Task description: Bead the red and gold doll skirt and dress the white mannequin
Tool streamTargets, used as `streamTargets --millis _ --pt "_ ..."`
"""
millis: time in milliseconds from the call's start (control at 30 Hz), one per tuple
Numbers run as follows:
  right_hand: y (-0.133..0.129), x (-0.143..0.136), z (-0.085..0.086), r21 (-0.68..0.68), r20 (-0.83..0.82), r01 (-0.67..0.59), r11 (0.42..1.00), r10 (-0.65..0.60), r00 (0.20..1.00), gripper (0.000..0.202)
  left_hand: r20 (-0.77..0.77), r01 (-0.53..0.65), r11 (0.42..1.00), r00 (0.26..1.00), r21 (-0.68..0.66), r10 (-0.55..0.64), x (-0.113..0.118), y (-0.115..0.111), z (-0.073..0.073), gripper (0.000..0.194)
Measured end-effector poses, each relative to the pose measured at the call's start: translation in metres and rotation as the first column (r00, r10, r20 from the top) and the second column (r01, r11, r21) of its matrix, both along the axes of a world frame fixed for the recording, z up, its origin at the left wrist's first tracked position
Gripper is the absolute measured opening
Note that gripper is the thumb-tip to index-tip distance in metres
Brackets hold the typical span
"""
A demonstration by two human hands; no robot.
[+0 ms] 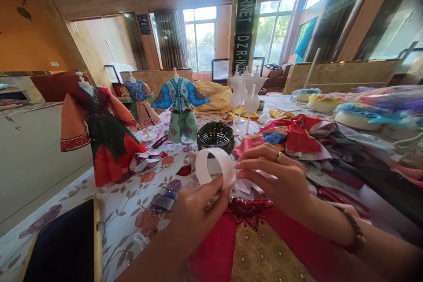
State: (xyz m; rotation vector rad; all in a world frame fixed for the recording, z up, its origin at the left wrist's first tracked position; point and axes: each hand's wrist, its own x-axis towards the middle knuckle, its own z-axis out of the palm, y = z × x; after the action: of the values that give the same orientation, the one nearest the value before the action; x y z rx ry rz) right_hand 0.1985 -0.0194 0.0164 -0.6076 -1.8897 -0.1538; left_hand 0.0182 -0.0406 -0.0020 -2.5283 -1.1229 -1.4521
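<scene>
My left hand (201, 207) pinches the lower edge of a roll of white tape (226, 165), held upright in front of a dark wicker basket (216, 137). At the roll's right side, the fingertips of my right hand (277, 178) press against the tape; the thumb is mostly hidden. Beneath both hands lies a small crimson garment (211, 246) with a gold patterned panel (264, 251) and a beaded neckline. Pale fabric scraps (249, 187) lie behind it, partly covered by my right hand.
On the floral tablecloth (128, 202), a phone (66, 242) lies at the left. Dressed miniature mannequins (107, 136) stand behind it, and bare white ones (254, 92) stand past the basket. Fabric pieces (300, 136), red-handled scissors (345, 198) and fluffy trimmed items (357, 112) fill the right side.
</scene>
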Motion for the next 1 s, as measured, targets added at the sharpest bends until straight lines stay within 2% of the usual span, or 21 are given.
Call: streamTargets --millis 200,433,667,1000 --pt "-0.0012 0.0005 -0.0049 0.028 0.040 -0.019 0.999 0.018 0.999 0.009 -0.018 0.052 0.998 0.999 0.043 -0.052 0.0001 -0.0011 -0.0035 0.017" --pt "-0.0011 -0.0017 -0.0054 0.046 0.050 -0.066 0.997 0.064 0.997 0.010 0.001 0.085 0.975 0.996 0.204 -0.087 -0.0003 0.0013 -0.0094 0.011" --pt "-0.0041 -0.0046 -0.0050 0.058 0.013 -0.004 0.998 0.003 1.000 0.007 0.007 0.103 0.974 0.994 0.203 -0.107 0.0005 0.0006 -0.0066 0.015" --pt "-0.0039 -0.0062 -0.0081 0.043 0.000 -0.060 0.997 0.060 0.998 0.013 -0.014 0.062 0.972 0.998 0.224 -0.061 0.0001 0.0002 -0.0092 0.011"
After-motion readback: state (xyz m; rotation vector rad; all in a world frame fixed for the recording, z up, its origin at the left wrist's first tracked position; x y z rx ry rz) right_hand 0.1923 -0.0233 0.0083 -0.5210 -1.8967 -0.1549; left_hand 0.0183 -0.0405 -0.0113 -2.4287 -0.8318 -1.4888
